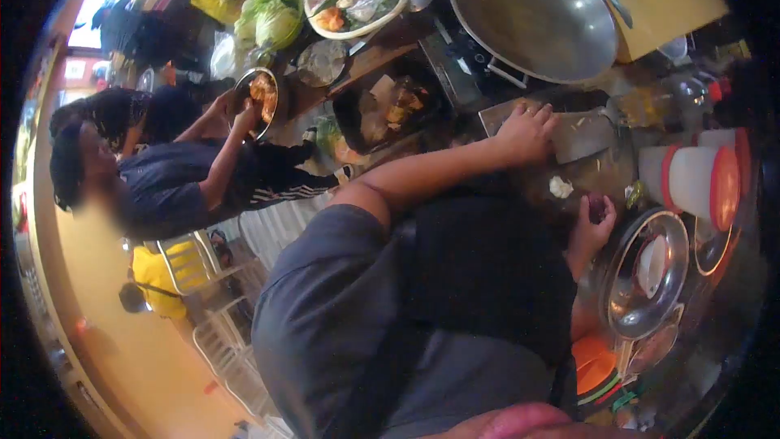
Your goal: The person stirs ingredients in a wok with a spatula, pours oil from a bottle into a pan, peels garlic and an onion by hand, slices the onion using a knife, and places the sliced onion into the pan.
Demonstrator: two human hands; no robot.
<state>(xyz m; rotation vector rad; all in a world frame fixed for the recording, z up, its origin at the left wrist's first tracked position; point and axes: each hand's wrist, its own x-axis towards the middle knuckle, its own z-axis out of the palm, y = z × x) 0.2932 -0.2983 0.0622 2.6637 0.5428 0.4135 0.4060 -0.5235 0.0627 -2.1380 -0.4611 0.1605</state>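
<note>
My left hand (526, 132) reaches across to the worktop, fingers closed at the near end of a cleaver (583, 140) with a broad grey blade. The blade lies low over a board (497, 117), partly hidden by my hand. Close to my body, my right hand (591, 236) has its fingers curled round a dark red onion (597, 208). A small white piece, perhaps garlic (561, 187), sits between the two hands. Just beyond the onion is a small greenish item (636, 193) I cannot make out.
A large wok (532, 16) stands ahead. Red-lidded tubs (691, 183), a plastic bottle (686, 93) and a metal bowl (615, 297) are on the right. To the left are a vegetable basket (398, 12), a cabbage (272, 23), a black tub (345, 118) and another person (175, 187) holding a bowl.
</note>
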